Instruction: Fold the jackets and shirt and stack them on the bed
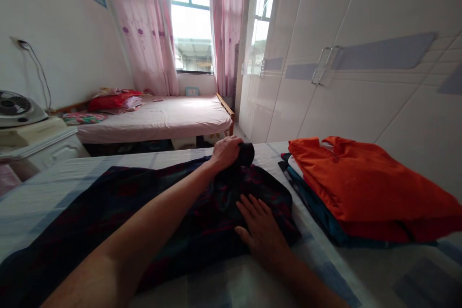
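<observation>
A dark plaid shirt in navy, green and red lies spread across the bed, its collar at the far side. My left hand reaches over the cloth with its fingers closed on the shirt's raised dark collar. Nearer to me, my right hand rests flat on the body of the shirt, fingers spread. My left forearm covers part of the fabric. To the right sits a pile of folded clothes, with an orange shirt on top and red and teal garments beneath.
The bed under the shirt has a white and blue checked sheet. Beyond it stands a second bed with a pink sheet and a red bundle. A white wardrobe lines the right; a fan is at left.
</observation>
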Demonstrator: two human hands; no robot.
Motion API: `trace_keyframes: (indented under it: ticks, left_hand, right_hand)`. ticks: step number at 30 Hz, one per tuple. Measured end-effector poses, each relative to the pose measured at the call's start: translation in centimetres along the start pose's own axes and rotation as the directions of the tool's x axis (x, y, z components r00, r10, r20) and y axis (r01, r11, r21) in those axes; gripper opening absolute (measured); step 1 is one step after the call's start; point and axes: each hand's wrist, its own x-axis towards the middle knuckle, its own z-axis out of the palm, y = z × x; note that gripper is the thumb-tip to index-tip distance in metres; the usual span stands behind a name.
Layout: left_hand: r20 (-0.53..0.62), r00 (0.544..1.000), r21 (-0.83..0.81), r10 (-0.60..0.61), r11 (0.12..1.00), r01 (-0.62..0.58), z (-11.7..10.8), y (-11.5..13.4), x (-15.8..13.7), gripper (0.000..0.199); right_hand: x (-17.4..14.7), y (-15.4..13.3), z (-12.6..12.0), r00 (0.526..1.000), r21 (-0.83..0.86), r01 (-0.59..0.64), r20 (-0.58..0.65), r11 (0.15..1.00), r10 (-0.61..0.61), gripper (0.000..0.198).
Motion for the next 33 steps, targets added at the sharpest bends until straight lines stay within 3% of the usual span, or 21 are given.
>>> trace_keyframes:
  ticks: [3,6,8,10,12,13,15,17,18,19,21,23,24,26,29,31,33]
  left_hand:
    - [-0.15,0.987,-0.097,-0.05,0.995,0.036,-5.7,-0.5,-1.1,0.027]
    - [-0.252,0.962,-0.244,-0.102,0.969,0.038,-11.8,-1.3,-5.0,0.029]
    - [-0.311,0.918,-0.612,-0.246,0.791,0.004,-14.7,-2.3,-9.3,0.028]
    - [-0.207,0.886,-0.781,-0.414,0.615,0.105,-16.3,-3.7,-14.3,0.029]
    - [-0.014,0.864,-0.821,-0.504,0.499,0.278,-16.6,-5.3,-19.3,0.027]
    - [0.097,0.825,-0.798,-0.557,0.451,0.399,-16.4,-6.0,-21.5,0.029]
    - [0.262,0.705,-0.676,-0.659,0.396,0.621,-15.6,-7.3,-25.2,0.036]
    - [0.234,0.615,-0.54,-0.753,0.425,0.726,-14.6,-7.9,-27.7,0.041]
    - [0.15,0.618,-0.476,-0.772,0.491,0.729,-14.1,-8.0,-28.6,0.042]
    - [0.041,0.654,-0.395,-0.755,0.589,0.705,-13.6,-7.8,-29.3,0.042]
    - [-0.098,0.802,-0.134,-0.589,0.807,0.576,-12.7,-7.0,-30.1,0.045]
    - [-0.055,0.939,0.151,-0.341,0.926,0.345,-11.9,-6.1,-30.4,0.047]
    - [-0.006,0.968,0.253,-0.25,0.936,0.244,-11.5,-5.7,-30.5,0.048]
    - [0.053,0.983,0.365,-0.178,0.919,0.147,-10.8,-5.2,-30.3,0.037]
    - [0.058,0.974,0.354,-0.218,0.917,0.184,-10.6,-5.3,-29.6,0.025]
    - [0.026,0.941,0.216,-0.337,0.921,0.324,-11.2,-5.6,-28.9,0.029]
    - [-0.036,0.852,0.007,-0.522,0.853,0.523,-12.4,-6.2,-28.1,0.034]
  right_hand:
    - [0.0,-0.1,-0.1,1.0,0.027,0.001,-0.018,1.0,0.0,0.053]
    - [-0.1,0.0,-0.1,0.998,0.037,0.016,-0.056,0.999,-0.014,0.051]
    - [-0.1,0.0,0.0,0.997,0.028,0.029,-0.077,0.999,-0.026,0.05]
    - [0.0,-0.1,0.1,0.995,0.012,0.041,-0.095,0.999,-0.04,0.049]
    - [0.1,-0.1,0.2,0.993,-0.013,0.049,-0.106,0.999,-0.05,0.049]
    - [0.1,-0.2,0.2,0.993,-0.028,0.051,-0.108,0.998,-0.054,0.049]
    - [0.1,-0.3,0.3,0.993,-0.062,0.053,-0.104,0.997,-0.06,0.048]
    - [0.1,-0.4,0.3,0.993,-0.093,0.057,-0.097,0.994,-0.066,0.047]
    - [0.0,-0.4,0.3,0.993,-0.105,0.059,-0.096,0.993,-0.07,0.046]
    - [0.0,-0.4,0.3,0.993,-0.117,0.061,-0.095,0.991,-0.072,0.046]
    - [0.0,-0.4,0.4,0.993,-0.136,0.062,-0.095,0.989,-0.075,0.046]
    - [0.0,-0.4,0.4,0.993,-0.152,0.062,-0.094,0.987,-0.077,0.045]
    - [0.0,-0.5,0.4,0.993,-0.158,0.062,-0.093,0.986,-0.077,0.045]
    - [0.0,-0.5,0.4,0.993,-0.169,0.064,-0.091,0.984,-0.08,0.044]
    - [0.0,-0.5,0.4,0.993,-0.184,0.065,-0.086,0.981,-0.082,0.044]
    - [0.0,-0.4,0.4,0.992,-0.196,0.067,-0.091,0.978,-0.086,0.043]
    - [0.0,-0.3,0.6,0.99,-0.207,0.07,-0.104,0.976,-0.093,0.043]
